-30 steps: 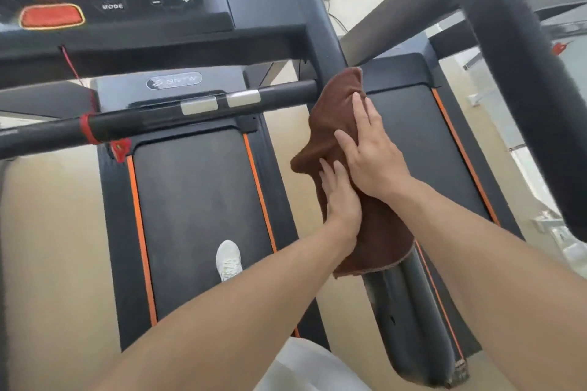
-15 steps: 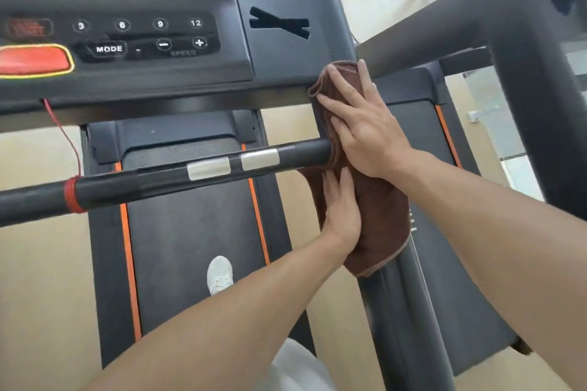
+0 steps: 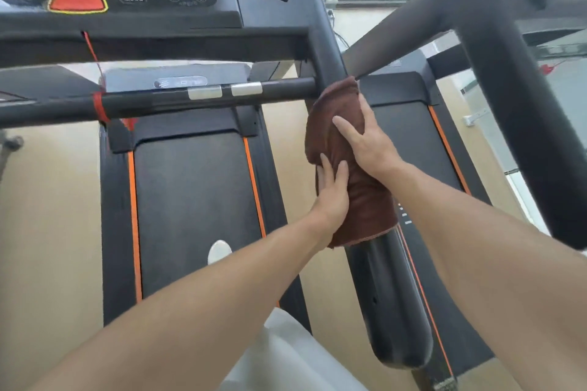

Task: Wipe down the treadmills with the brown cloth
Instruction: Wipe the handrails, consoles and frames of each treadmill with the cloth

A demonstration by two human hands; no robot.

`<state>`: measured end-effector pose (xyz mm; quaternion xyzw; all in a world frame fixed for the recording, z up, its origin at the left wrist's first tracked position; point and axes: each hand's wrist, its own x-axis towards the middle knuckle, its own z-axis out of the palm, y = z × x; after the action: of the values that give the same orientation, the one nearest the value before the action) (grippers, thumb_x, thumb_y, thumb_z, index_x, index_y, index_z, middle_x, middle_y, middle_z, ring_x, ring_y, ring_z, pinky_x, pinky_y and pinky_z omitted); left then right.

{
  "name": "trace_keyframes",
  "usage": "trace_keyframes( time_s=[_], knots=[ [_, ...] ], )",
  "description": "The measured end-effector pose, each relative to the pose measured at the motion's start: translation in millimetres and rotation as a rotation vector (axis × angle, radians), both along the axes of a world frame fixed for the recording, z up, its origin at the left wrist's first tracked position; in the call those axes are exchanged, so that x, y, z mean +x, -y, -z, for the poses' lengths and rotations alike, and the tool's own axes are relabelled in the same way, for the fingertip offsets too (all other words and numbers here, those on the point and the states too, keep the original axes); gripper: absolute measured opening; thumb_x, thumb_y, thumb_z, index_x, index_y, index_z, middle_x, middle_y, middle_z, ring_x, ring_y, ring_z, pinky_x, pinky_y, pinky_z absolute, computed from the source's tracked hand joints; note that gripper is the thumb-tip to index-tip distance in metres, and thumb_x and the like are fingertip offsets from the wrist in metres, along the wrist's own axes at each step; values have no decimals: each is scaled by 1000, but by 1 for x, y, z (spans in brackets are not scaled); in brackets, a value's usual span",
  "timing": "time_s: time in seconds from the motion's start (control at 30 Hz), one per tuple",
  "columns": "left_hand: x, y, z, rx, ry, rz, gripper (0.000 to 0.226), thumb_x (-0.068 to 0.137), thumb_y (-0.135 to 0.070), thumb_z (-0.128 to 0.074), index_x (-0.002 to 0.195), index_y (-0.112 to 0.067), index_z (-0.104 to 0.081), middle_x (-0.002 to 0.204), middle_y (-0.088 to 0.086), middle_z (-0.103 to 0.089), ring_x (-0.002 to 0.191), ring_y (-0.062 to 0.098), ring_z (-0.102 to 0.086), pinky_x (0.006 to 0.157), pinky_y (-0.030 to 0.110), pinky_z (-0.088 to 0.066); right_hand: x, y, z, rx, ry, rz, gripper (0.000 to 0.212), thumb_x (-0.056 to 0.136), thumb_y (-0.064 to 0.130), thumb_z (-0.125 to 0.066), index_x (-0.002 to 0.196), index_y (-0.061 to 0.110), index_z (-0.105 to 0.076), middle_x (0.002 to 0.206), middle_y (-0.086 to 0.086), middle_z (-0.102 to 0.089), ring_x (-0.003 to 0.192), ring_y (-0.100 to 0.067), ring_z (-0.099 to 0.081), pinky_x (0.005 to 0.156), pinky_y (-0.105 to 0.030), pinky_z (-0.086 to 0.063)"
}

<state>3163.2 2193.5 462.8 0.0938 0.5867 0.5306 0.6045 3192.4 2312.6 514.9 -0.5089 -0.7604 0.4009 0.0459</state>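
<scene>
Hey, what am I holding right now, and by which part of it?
Nothing is gripped: both hands press the brown cloth flat on the black padded treadmill handrail, right hand on its upper half, left hand on its lower middle.

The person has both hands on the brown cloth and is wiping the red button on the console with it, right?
Not quite. The left hand and right hand are both on the brown cloth, but it covers the black side handrail, well away from the red button on the console. The head view shows it.
</scene>
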Motion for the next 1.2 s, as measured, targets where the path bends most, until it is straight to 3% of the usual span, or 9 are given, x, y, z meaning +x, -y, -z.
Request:
trace_keyframes(
  time_s=[0.2,0.3,0.37,0.47,0.57,0.7,0.8,0.97,1.2],
  knots=[
    [93,79,-9,25,-194,-8,70,101,-62,-41,157,-54,2,171,-16,-4,156,14,-17,127,48,-20,113,75,21,-319,-225,131,70,87,76,-54,138,29,-61,135,13,-65,127,-2,-55,118,-28,-33],
    [141,116,-12,-10,-255,-49,64,104,-57,-41,159,-49,-9,169,-15,-15,155,10,-18,128,43,-16,161,121,9,-281,-207,85,53,102,57,-46,146,27,-51,121,30,-58,129,2,-48,100,3,-27],
    [169,137,-13,-30,-218,-114,54,109,-50,-31,160,-45,-16,167,-18,-20,154,6,-18,128,37,-12,186,147,1,-119,-181,12,47,110,41,-38,155,32,-34,130,37,-46,132,15,-40,90,11,-20],
    [197,158,-6,-66,10,-164,58,104,-64,-31,158,-50,-18,166,-19,-23,153,8,-23,128,39,-18,208,171,5,91,-124,-199,53,111,34,-37,161,38,-20,164,28,-13,140,25,-9,105,6,-8],
    [210,161,14,-72,191,-225,106,59,-103,-44,154,-59,-23,163,-17,-32,149,11,-35,123,43,-32,212,178,15,280,42,-345,54,110,36,-39,161,38,-22,170,16,7,155,-1,4,120,-15,-4],
    [209,148,16,-36,131,-209,134,41,-112,-29,159,-51,-6,168,-18,-16,155,9,-17,128,43,-20,202,171,16,502,225,-529,53,109,39,-33,161,34,-26,171,5,7,157,-22,15,126,-38,-4],
    [200,133,12,-26,24,-182,120,51,-108,-14,155,-49,2,169,-15,-11,157,9,-10,129,42,-15,183,160,15,533,265,-543,55,107,42,-30,161,34,-25,172,2,6,156,-24,17,127,-43,-3],
    [162,97,16,-40,53,-293,102,70,-94,-27,160,-48,-9,167,-18,-21,154,5,-18,128,43,-17,134,122,15,442,196,-437,56,108,40,-38,161,39,-19,171,8,12,156,-17,18,123,-32,3],
    [75,21,18,-29,-5,-318,85,84,-78,-21,161,-45,-8,169,-13,-18,155,8,-17,128,44,-17,50,49,12,296,134,-270,67,105,51,-39,160,47,-1,170,10,11,156,-22,-12,121,-48,-28]
  ],
)
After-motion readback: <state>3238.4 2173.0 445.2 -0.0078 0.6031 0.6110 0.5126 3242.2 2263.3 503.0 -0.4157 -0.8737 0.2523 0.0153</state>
